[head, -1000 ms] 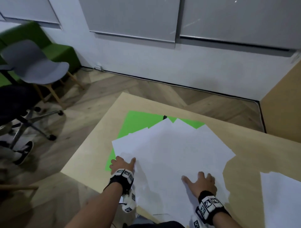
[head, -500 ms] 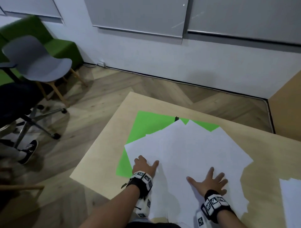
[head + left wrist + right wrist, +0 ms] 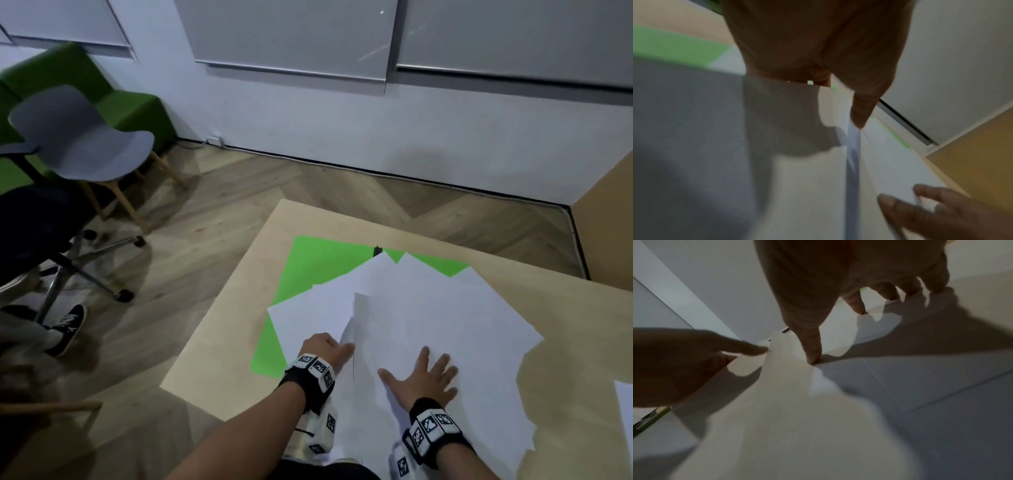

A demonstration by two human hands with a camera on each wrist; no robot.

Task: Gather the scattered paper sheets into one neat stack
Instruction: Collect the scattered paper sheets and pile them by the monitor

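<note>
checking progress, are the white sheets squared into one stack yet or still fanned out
Still fanned out: the white sheets overlap at different angles, corners jutting over the green mat.

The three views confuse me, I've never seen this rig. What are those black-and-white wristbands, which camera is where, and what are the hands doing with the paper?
No machine here: a person works bare-handed. The patterned bands hold small cameras. One picture comes from a head camera looking down; the two blurry close-ups look along each hand from the wrist. On the table lies a green sheet under loosely overlapping white sheets; another white sheet lies apart at the right edge. The right hand presses flat, fingers spread, on the pile. The left hand meets a lifted paper edge; whether it grips is unclear.
</note>
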